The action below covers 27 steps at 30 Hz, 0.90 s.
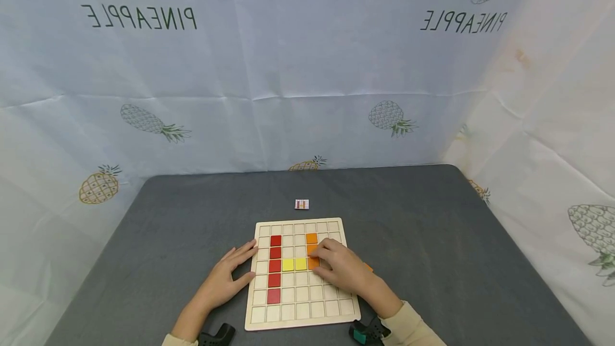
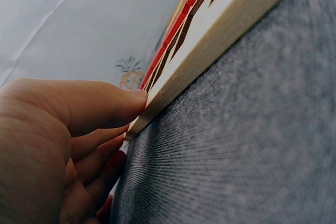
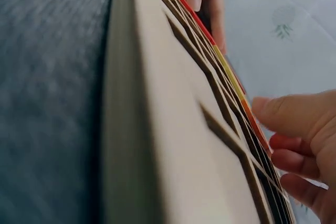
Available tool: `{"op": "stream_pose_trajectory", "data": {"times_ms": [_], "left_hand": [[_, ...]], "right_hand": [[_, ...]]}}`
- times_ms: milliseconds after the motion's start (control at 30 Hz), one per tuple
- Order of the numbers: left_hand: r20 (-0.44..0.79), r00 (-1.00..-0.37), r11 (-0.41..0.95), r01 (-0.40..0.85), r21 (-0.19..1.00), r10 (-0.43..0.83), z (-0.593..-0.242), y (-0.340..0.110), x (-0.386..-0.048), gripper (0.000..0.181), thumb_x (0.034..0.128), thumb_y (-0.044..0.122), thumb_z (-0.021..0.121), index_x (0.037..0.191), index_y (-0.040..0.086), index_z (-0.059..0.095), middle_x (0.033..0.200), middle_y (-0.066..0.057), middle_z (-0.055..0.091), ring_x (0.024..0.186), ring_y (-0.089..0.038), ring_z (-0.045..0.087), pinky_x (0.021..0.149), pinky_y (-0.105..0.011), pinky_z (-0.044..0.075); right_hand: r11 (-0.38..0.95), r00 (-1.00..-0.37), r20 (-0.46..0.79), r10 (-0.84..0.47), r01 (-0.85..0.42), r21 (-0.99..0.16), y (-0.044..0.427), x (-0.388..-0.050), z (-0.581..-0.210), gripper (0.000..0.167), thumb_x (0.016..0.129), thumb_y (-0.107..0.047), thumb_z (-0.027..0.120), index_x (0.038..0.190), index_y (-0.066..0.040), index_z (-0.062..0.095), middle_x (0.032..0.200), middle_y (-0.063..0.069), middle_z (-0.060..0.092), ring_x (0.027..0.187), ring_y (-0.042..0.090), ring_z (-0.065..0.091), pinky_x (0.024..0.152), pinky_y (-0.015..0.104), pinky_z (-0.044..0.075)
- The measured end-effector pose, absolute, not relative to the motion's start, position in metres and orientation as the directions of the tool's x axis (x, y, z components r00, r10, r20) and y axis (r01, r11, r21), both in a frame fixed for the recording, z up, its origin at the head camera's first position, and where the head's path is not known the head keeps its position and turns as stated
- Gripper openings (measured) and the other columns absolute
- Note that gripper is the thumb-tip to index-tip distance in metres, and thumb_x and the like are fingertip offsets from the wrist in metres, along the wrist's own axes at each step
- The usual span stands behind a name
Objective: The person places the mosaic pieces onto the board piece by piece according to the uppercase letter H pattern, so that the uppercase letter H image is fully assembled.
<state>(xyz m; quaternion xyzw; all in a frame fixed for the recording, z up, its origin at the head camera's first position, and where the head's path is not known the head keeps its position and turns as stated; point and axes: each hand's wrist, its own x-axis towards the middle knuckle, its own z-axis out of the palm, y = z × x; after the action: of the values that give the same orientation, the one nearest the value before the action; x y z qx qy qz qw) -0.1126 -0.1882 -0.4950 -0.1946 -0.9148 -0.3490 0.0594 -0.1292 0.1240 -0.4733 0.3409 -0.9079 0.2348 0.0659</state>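
Note:
A pale wooden grid board [image 1: 302, 311] lies on the dark table, with a column of several red square tiles [image 1: 274, 266] on its left side. Two yellow tiles [image 1: 294, 264] run rightward from that column to a column of orange tiles [image 1: 312, 238]. My left hand [image 1: 222, 282] touches the board's left edge, fingers extended; in the left wrist view its thumb [image 2: 115, 106] meets the rim. Over the orange column is my right hand [image 1: 343, 268], fingertips at the tiles. In the right wrist view, thumb and fingers stand apart with no tile visible between them.
A small printed card [image 1: 301, 204] lies beyond the board. Something orange [image 1: 368, 267] shows past my right hand, mostly hidden by it. The grey table [image 1: 202, 212] backs onto a white pineapple-print cloth [image 1: 298, 68].

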Motion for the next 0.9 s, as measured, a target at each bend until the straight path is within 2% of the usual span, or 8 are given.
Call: {"op": "stream_pose_trajectory", "data": {"times_ms": [133,200,433,600,733,900], "left_hand": [[0.263,-0.913,0.680,0.408,0.609,0.312,-0.496,-0.188,-0.112,0.053,0.0844,0.031,0.070,0.132,0.010,0.058,0.142,-0.006,0.051,0.129,-0.030,0.048,0.113,-0.014,0.015],[0.264,-0.914,0.678,0.406,0.612,0.309,-0.495,-0.187,-0.112,0.053,0.0841,0.031,0.070,0.132,0.010,0.058,0.142,-0.005,0.051,0.129,-0.031,0.048,0.114,-0.014,0.015],[0.245,-0.917,0.678,0.398,0.617,0.316,-0.494,-0.188,-0.112,0.052,0.0861,0.030,0.068,0.133,0.011,0.057,0.143,-0.005,0.049,0.131,-0.031,0.046,0.113,-0.039,0.023],[0.247,-0.913,0.671,0.407,0.620,0.325,-0.493,-0.189,-0.112,0.052,0.0869,0.030,0.068,0.134,0.011,0.057,0.143,-0.005,0.049,0.131,-0.032,0.045,0.111,-0.047,0.024],[0.255,-0.910,0.670,0.413,0.617,0.326,-0.493,-0.189,-0.112,0.052,0.0863,0.029,0.068,0.133,0.010,0.057,0.143,-0.005,0.049,0.130,-0.032,0.046,0.113,-0.040,0.023],[0.241,-0.916,0.666,0.399,0.630,0.321,-0.494,-0.189,-0.112,0.053,0.0857,0.031,0.069,0.134,0.011,0.057,0.144,-0.004,0.048,0.131,-0.031,0.046,0.114,-0.027,0.018]], "right_hand": [[0.652,-0.775,0.274,-0.570,-0.629,-0.423,0.131,-0.131,-0.469,0.026,0.088,-0.024,0.068,0.112,-0.014,0.068,0.107,-0.005,0.062,0.092,0.008,0.059,0.079,0.025,0.055],[0.642,-0.787,0.269,-0.555,-0.611,-0.463,0.136,-0.132,-0.466,0.027,0.089,-0.022,0.067,0.114,-0.013,0.068,0.109,-0.004,0.063,0.093,0.010,0.061,0.080,0.028,0.056],[0.621,-0.815,0.251,-0.523,-0.565,-0.543,0.160,-0.136,-0.458,0.033,0.090,-0.022,0.065,0.120,-0.008,0.064,0.118,0.001,0.062,0.101,0.018,0.063,0.083,0.033,0.057],[0.636,-0.841,0.226,-0.492,-0.525,-0.566,0.179,-0.133,-0.460,0.034,0.090,-0.022,0.066,0.122,-0.009,0.063,0.116,0.000,0.062,0.102,0.017,0.062,0.086,0.035,0.056],[0.637,-0.853,0.209,-0.478,-0.501,-0.586,0.195,-0.125,-0.466,0.033,0.089,-0.018,0.067,0.120,-0.010,0.063,0.116,-0.001,0.063,0.102,0.018,0.062,0.085,0.035,0.056],[0.624,-0.849,0.207,-0.487,-0.504,-0.597,0.214,-0.116,-0.474,0.030,0.090,-0.021,0.065,0.119,-0.013,0.064,0.115,-0.004,0.064,0.099,0.013,0.062,0.082,0.030,0.056]]}}
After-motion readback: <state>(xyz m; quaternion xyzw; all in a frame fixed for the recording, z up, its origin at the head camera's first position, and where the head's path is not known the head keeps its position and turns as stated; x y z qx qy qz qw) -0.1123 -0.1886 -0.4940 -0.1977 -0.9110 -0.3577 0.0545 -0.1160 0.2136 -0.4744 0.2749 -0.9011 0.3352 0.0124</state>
